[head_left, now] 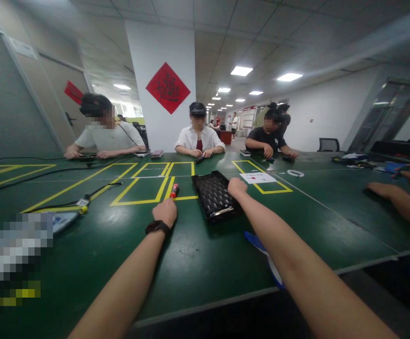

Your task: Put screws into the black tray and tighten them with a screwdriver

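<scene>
A black tray (214,192) with a bumpy, patterned inside lies on the green table in front of me. At its right rim is my right hand (237,187), closed on the edge with the fingertips hidden. My left hand (165,213), with a dark watch on the wrist, is closed a short way left of the tray. Out of its far side sticks a short red tool (174,190), perhaps a screwdriver; its exact kind is too small to make out. A blue and white object (257,241) lies partly under my right forearm.
Yellow tape (139,203) marks rectangles on the green table (190,278). Beyond the tray are a white paper (257,178) and a white ring (295,173). Cables (95,192) and a plastic bag (63,221) lie left. Several people sit around; a co-worker's hands (384,189) rest at right.
</scene>
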`<state>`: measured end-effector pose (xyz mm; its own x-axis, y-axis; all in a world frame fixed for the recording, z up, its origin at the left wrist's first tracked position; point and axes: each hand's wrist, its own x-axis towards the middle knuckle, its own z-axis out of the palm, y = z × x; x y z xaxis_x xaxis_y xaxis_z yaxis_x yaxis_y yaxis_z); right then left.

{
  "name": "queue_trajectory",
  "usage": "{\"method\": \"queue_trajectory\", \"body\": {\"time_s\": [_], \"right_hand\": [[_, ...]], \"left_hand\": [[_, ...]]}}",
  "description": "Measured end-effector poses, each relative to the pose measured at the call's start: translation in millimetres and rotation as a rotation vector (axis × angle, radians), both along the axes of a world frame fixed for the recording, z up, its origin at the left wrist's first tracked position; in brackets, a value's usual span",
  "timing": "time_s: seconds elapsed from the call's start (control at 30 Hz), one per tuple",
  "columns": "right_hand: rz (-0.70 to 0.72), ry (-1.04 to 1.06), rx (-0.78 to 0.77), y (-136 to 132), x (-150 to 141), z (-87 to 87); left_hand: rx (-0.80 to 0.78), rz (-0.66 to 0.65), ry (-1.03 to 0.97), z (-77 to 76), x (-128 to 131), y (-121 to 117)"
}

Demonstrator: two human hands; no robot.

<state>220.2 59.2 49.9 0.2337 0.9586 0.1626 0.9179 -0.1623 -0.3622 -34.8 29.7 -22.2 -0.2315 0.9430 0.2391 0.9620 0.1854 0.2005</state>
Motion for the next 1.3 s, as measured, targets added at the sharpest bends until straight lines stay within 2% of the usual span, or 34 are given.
{"method": "queue_trajectory", "body": {"time_s": [0.13,0.27,0.43,0.57,0.7,0.93,1.13,1.3], "right_hand": [[-0.174,-0.107,-0.016,1.5,74.8,7.5],[-0.279,-0.203,-0.068,-10.6,161.4,6.4],[-0.309,-0.283,-0.163,-34.9,255.8,-3.9],[-0.311,-0.334,-0.213,-48.9,307.1,-17.0],[-0.279,-0.352,-0.232,-55.0,337.5,-29.8],[-0.234,-0.353,-0.229,-55.2,368.0,-43.0],[-0.223,-0.368,-0.225,-52.2,382.3,-50.3],[-0.162,-0.398,-0.185,-50.2,382.8,-52.9]], "left_hand": [[-0.013,-0.013,-0.034,0.8,-2.0,-0.1],[-0.015,-0.016,-0.071,-0.2,-5.7,2.9],[0.009,-0.002,-0.044,-2.7,-5.6,3.9],[0.004,-0.004,-0.031,-2.3,-4.2,3.2],[-0.005,-0.004,-0.049,-1.3,-5.8,2.0],[-0.016,0.014,-0.078,-1.9,-6.8,2.0],[0.000,0.009,-0.052,-5.0,-6.2,4.2],[0.010,0.007,-0.052,-7.0,-7.1,4.1]]}}
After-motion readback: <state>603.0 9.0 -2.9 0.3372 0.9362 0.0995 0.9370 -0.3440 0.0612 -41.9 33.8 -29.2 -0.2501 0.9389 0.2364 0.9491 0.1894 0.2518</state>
